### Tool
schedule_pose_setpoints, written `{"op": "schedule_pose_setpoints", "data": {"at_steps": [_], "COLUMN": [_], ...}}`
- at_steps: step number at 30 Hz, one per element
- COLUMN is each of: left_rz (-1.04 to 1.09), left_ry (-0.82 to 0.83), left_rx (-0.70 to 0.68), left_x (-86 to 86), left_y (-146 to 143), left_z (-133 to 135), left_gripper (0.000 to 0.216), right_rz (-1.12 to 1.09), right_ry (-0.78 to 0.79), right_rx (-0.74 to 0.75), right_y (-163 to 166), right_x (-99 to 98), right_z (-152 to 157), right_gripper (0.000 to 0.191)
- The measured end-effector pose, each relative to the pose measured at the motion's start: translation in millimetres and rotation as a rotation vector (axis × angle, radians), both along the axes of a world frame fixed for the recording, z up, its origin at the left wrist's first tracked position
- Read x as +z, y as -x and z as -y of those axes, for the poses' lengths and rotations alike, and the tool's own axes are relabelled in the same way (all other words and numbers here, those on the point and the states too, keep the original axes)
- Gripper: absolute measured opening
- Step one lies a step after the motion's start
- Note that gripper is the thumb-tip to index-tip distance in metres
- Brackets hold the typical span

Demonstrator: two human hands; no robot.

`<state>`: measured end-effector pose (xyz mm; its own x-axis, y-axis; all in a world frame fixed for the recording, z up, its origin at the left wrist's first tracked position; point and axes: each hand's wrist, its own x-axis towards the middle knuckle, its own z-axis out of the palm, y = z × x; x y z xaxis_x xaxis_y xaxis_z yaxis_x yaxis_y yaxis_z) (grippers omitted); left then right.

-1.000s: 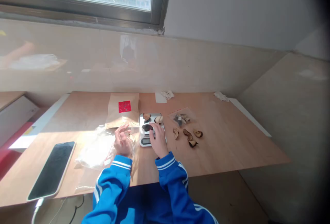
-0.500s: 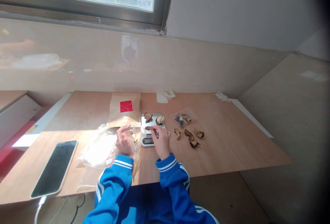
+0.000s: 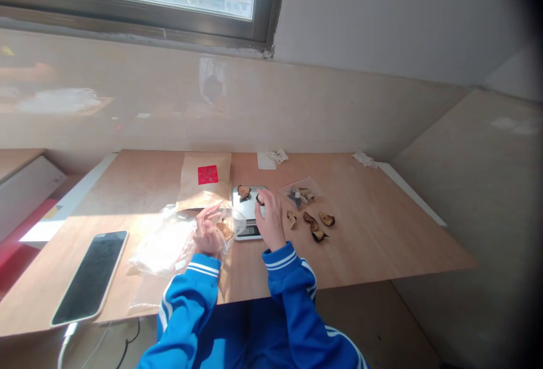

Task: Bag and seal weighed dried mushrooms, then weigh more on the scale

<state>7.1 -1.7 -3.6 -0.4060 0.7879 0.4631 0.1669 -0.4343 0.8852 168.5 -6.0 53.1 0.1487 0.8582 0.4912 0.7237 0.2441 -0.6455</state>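
Observation:
My left hand [image 3: 207, 234] holds a small clear plastic bag [image 3: 238, 221] with its mouth toward the scale; a dried brown slice [image 3: 225, 230] lies inside it. Over a white digital kitchen scale [image 3: 251, 212] my right hand [image 3: 272, 221] has its fingertips closed on a dark-edged dried slice [image 3: 260, 200], partly hidden by the fingers. Another dried slice [image 3: 244, 192] rests at the back left of the steel plate. The scale's display is too small to read.
Several dried slices [image 3: 319, 235] lie right of the scale. Behind them is a zip bag [image 3: 300, 193] with dark and pale pieces. A kraft paper bag [image 3: 206, 191] with a red label, clear plastic bags [image 3: 159, 244] and a phone [image 3: 90, 278] on a cable lie left.
The slice that my right hand held at the front of the plate is now in the plastic bag. That hand has moved back and right to the slice on the plate's right.

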Motion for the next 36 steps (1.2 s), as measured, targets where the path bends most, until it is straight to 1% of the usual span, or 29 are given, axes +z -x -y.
{"op": "schedule_pose_setpoints", "data": {"at_steps": [2, 4, 6, 8, 10, 13, 15, 17, 19, 22, 24, 27, 29, 31, 34, 36], "left_rz": [0.005, 0.011, 0.016, 0.019, 0.021, 0.014, 0.008, 0.009, 0.009, -0.005, -0.024, -0.059, -0.069, -0.068, -0.063, -0.065], "left_ry": [-0.003, -0.008, -0.012, -0.014, -0.011, 0.012, 0.026, 0.037, 0.044, 0.063, 0.091, 0.133, 0.136, 0.129, 0.113, 0.125], "left_rx": [-0.002, -0.006, -0.010, -0.013, -0.016, -0.027, -0.039, -0.047, -0.057, -0.053, -0.042, -0.045, -0.045, -0.047, -0.074, -0.088], "left_x": [-0.6, -1.8, -2.8, -3.1, -2.5, -0.5, 0.6, 1.2, 1.5, 1.7, 1.6, 0.5, -0.6, -1.8, -3.7, -4.8], "left_y": [-0.1, 0.3, 0.8, 1.3, 1.3, 0.9, 0.6, 0.6, 0.9, 1.8, 2.3, 2.7, 2.9, 3.5, 5.4, 7.0], "left_z": [-0.4, -1.0, -1.4, -1.4, -1.0, -0.5, -0.7, -1.1, -1.2, -0.4, 0.3, 0.5, -0.1, -0.7, -1.3, -1.3], "left_gripper": [0.047, 0.047, 0.047, 0.046, 0.045, 0.045, 0.046, 0.048, 0.049, 0.047, 0.046, 0.046, 0.046, 0.046, 0.046, 0.045], "right_rz": [0.068, 0.107, 0.104, 0.061, -0.025, -0.186, -0.234, -0.207, -0.142, -0.110, -0.162, -0.194, -0.117, -0.008, 0.108, 0.138], "right_ry": [0.034, 0.065, 0.074, 0.063, 0.041, 0.018, 0.018, 0.022, 0.037, 0.068, 0.069, 0.048, 0.029, 0.027, 0.071, 0.102], "right_rx": [-0.050, -0.076, -0.095, -0.105, -0.081, 0.024, 0.107, 0.164, 0.209, 0.278, 0.276, 0.192, 0.144, 0.123, 0.122, 0.131], "right_y": [-8.7, -15.2, -18.8, -19.4, -17.5, -10.5, -3.4, 4.5, 11.3, 14.1, 9.7, -1.6, -7.1, -7.7, -0.9, 5.0], "right_x": [-15.4, -25.7, -29.6, -26.9, -18.4, 3.2, 20.1, 35.0, 44.7, 47.5, 42.4, 27.4, 14.6, 1.5, -14.7, -21.5], "right_z": [-11.6, -20.2, -24.2, -23.2, -17.7, -4.1, 5.2, 12.5, 16.3, 15.1, 9.7, -4.7, -17.2, -30.5, -48.4, -56.7], "right_gripper": [0.041, 0.039, 0.034, 0.026, 0.022, 0.028, 0.031, 0.032, 0.034, 0.038, 0.035, 0.033, 0.032, 0.035, 0.040, 0.038]}}
